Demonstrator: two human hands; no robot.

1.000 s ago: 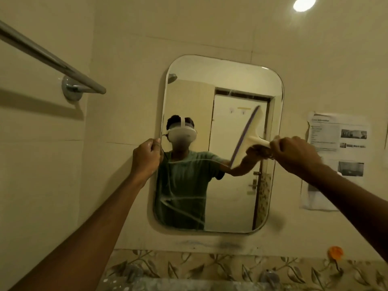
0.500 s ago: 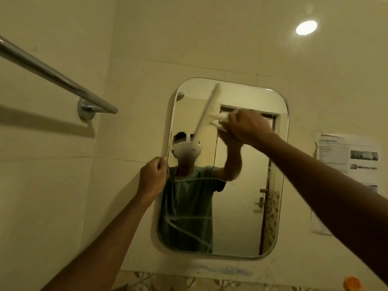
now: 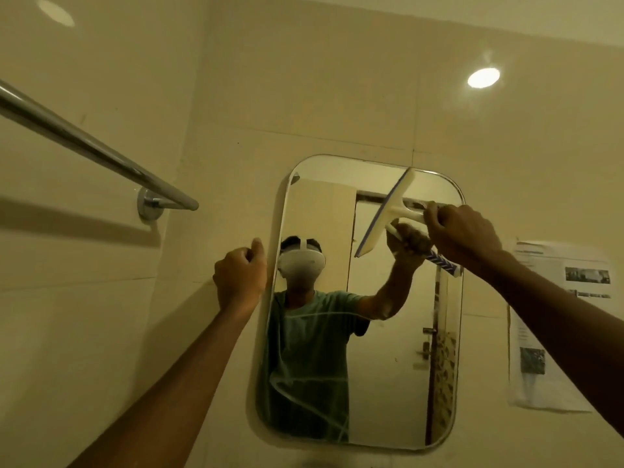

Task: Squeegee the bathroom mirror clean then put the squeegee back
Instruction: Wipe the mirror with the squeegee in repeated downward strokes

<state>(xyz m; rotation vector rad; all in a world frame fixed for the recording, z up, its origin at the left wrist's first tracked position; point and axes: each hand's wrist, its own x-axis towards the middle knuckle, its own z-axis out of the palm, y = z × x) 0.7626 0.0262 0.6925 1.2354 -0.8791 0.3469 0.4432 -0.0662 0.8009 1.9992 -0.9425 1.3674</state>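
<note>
A rounded rectangular mirror (image 3: 388, 383) hangs on the cream tiled wall, with streaks across its lower left part. My right hand (image 3: 462, 236) grips the handle of a white squeegee (image 3: 388, 214), whose blade lies tilted against the glass near the top right corner. My left hand (image 3: 241, 273) is curled into a fist at the mirror's left edge, about halfway up, touching the wall beside the frame. The mirror reflects a person in a green shirt and the raised arm with the squeegee.
A chrome towel rail (image 3: 91, 148) juts from the left wall at head height. A printed paper notice (image 3: 557, 325) is stuck to the wall right of the mirror. A bright light spot (image 3: 483, 78) shines on the upper tiles.
The squeegee has swept from the mirror's upper middle over to its top right corner. My left hand stays at the left edge. The view has tilted further up.
</note>
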